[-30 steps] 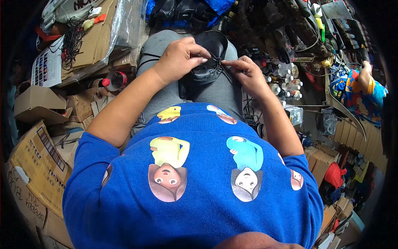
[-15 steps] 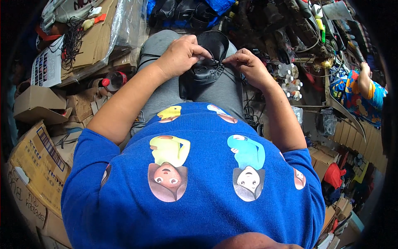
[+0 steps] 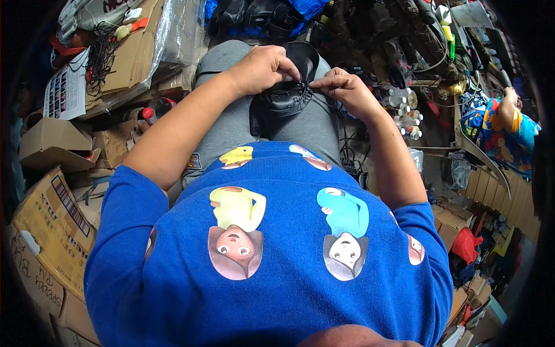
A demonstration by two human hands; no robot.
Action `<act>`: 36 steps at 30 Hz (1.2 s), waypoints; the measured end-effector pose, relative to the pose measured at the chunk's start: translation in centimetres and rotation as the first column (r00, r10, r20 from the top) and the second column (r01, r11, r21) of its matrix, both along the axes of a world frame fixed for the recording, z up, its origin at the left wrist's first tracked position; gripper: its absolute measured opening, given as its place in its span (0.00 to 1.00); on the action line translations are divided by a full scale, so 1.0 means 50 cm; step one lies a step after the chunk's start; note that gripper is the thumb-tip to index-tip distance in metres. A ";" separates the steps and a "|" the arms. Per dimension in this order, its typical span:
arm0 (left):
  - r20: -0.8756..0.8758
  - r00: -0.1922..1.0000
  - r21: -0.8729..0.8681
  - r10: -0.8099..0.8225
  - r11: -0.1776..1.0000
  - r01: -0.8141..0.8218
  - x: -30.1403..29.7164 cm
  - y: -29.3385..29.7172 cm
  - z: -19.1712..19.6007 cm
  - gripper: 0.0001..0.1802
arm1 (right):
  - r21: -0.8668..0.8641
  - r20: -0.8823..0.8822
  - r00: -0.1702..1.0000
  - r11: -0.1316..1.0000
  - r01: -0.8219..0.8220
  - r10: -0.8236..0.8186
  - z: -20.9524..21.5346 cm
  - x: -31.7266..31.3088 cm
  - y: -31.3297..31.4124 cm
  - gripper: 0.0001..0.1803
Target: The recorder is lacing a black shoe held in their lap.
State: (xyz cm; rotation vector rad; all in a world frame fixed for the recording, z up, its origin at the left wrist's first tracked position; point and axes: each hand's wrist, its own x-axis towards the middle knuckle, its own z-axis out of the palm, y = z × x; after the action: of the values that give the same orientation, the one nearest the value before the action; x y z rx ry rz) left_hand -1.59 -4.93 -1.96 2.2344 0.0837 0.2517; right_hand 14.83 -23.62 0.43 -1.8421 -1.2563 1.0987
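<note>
Location type: a small, crowded workshop, apparently for footwear. Indicators: a black shoe (image 3: 282, 99) lies on the seated person's lap; black leather-like articles (image 3: 269, 18) rest on blue sheeting (image 3: 310, 7) ahead. Small bottles (image 3: 408, 122) (several with pale caps) stand clustered at right. Flattened cardboard (image 3: 132, 61), a tangle of dark cord (image 3: 102, 61) and an open carton (image 3: 55, 144) occupy the left side. A second person's arm (image 3: 509, 110) shows at far right.

Glossy, leather-like shoe (image 3: 281, 100) (the trousers (image 3: 321, 124), matt cloth).
</note>
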 end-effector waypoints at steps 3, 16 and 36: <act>0.006 0.995 0.194 -0.097 0.976 0.094 0.013 0.000 0.023 0.09 | 0.057 0.038 0.999 0.998 -0.037 0.035 -0.006 0.002 0.004 0.19; -0.291 0.939 -0.169 0.182 0.957 -0.237 -0.017 -0.046 0.030 0.09 | -0.043 -0.331 0.901 0.958 0.282 -0.280 -0.019 -0.044 -0.007 0.13; -0.273 0.958 0.110 0.084 0.992 -0.055 -0.012 -0.040 0.069 0.07 | -0.112 -0.182 0.949 0.965 0.238 -0.256 -0.013 -0.008 -0.057 0.07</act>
State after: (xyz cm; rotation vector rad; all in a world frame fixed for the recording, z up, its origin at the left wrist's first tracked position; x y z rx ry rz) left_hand -2.20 -6.92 1.47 2.3581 0.3074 -0.0226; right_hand 14.41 -26.46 -0.23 -1.8463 -0.8504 1.1769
